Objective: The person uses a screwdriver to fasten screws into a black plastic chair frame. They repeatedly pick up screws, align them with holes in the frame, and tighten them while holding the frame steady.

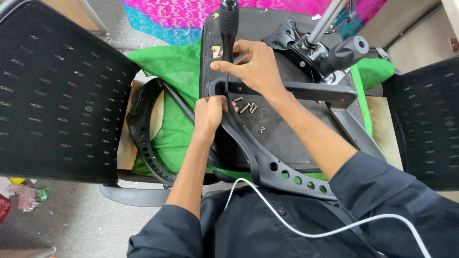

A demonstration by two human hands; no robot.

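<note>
The upturned chair seat (pixel 287 129) lies across the middle of the view, its black underside facing up, on a green cloth (pixel 177 71). A mesh chair back (pixel 57 91) stands beyond its left edge, and another mesh panel (pixel 430 119) beyond its right edge. At the seat's far edge sits the tilt mechanism (pixel 311 48) with its metal gas column (pixel 327 19) and a black knob (pixel 346 51).

A black armrest bracket (pixel 258 153) runs from the seat's near edge up to its left side, where both hands work. A second, curved armrest (pixel 143 138) lies loose off the left edge.

The right hand (pixel 256 67) has its fingers clamped around the screwdriver (pixel 228 28), held upright with the tip in the bracket's recess. The left hand (pixel 208 114) has its fingers pinched together on the bracket beside the tip.

About 5 loose screws (pixel 248 107) lie on the seat, just right of the hands.

Risks: a tilted driver could slip out and jab the left fingertips, which sit very close. A nudged seat could roll the screws off its edge.
</note>
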